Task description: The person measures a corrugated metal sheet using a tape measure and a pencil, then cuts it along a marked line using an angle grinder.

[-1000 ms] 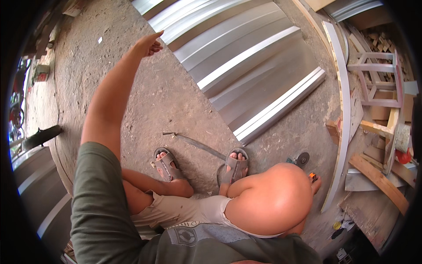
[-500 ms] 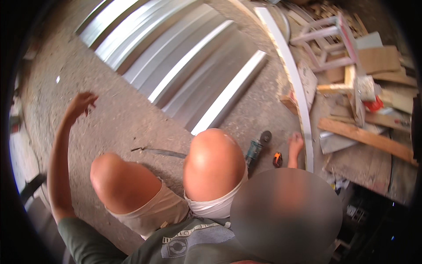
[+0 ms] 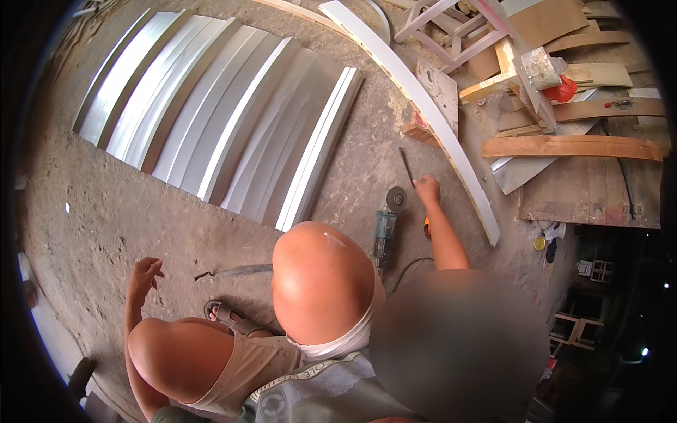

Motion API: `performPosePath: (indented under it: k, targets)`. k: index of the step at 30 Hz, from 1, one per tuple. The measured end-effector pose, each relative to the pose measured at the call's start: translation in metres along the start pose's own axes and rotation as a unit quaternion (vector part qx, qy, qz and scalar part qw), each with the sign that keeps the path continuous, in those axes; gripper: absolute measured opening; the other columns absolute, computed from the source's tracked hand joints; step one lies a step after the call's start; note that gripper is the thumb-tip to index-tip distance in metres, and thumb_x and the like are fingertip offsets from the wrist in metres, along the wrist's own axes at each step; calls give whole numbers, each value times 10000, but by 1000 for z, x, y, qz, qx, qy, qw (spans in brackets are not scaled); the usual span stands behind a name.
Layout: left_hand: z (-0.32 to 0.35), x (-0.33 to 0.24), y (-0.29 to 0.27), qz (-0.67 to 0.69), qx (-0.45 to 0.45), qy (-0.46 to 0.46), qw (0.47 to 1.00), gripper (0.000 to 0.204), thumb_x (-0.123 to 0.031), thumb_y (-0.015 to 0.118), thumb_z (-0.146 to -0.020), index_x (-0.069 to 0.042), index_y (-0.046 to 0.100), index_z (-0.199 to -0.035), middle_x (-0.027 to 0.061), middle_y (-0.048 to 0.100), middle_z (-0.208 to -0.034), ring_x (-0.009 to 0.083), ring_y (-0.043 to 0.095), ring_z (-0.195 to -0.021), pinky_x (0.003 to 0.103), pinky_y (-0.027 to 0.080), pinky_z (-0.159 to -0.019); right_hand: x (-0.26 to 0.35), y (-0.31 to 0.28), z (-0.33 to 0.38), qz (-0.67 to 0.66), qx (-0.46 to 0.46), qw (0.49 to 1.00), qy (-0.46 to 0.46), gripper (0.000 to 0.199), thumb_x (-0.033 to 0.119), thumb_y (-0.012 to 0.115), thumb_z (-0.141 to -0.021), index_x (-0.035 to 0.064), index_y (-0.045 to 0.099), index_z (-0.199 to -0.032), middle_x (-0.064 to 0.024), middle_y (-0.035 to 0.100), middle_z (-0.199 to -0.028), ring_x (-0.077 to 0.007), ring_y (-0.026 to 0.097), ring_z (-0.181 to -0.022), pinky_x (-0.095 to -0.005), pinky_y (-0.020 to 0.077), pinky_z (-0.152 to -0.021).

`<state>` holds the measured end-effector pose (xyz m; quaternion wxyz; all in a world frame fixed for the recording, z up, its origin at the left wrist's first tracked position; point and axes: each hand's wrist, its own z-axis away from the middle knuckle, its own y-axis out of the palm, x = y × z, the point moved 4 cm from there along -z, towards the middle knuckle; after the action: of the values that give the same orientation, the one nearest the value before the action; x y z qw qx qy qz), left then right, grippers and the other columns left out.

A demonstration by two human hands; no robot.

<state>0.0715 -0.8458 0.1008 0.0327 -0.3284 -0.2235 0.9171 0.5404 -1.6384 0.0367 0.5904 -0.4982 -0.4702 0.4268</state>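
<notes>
My right hand [image 3: 428,190] is closed around one end of a thin dark rod [image 3: 405,166], whose free end points away from me over the floor. Just left of that hand lies a teal angle grinder [image 3: 385,229] with its disc facing up and a cord trailing from it. An orange tape measure [image 3: 427,226], partly hidden by my forearm, is on the floor. My left hand [image 3: 146,273] hangs beside my left knee, fingers loosely bent and apart, holding nothing. Ahead of me a ribbed silver metal sheet [image 3: 180,130] lies flat on the floor.
A long white board [image 3: 423,106] lies aslant to the right, near a wooden block [image 3: 422,134]. Beyond it are a pink wooden frame [image 3: 458,32], a brown plank [image 3: 571,146], and scrap boards. A dark flat strip [image 3: 240,271] lies between my legs.
My right hand has moved forward and now holds the thin dark rod. My left hand has dropped back toward my knee. The view has shifted, bringing my sandalled foot into sight.
</notes>
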Motion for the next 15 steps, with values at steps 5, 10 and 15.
performPosePath:
  k: [5, 10, 15]
  targets:
    - [20, -16, -17, -28, -75, 12, 997, 343, -305, 674, -1019, 34, 713, -1059, 68, 711, -762, 89, 550, -555, 281, 434, -495, -8, 31, 129, -308, 252, 888, 232, 526, 545, 707, -961, 21, 672, -981, -111, 677, -875, -170, 689, -871, -355, 567, -644]
    - [-10, -38, 56, 40, 33, 72, 996, 336, -331, 680, -1015, 3, 712, -998, 57, 696, -746, 98, 567, -590, 288, 447, -526, -42, 54, 183, -346, 257, 902, 12, 535, 495, 712, -954, 29, 632, -1204, -146, 659, -1108, -259, 677, -1009, -447, 568, -936]
    - [-4, -81, 97, -14, 103, 155, 982, 454, -449, 713, -985, 5, 727, -981, 123, 743, -826, 199, 708, -750, 376, 540, -670, -23, 7, 260, -629, 282, 673, 268, 496, 440, 713, -947, 26, 628, -1206, -146, 660, -1107, -263, 676, -1014, -455, 563, -946]
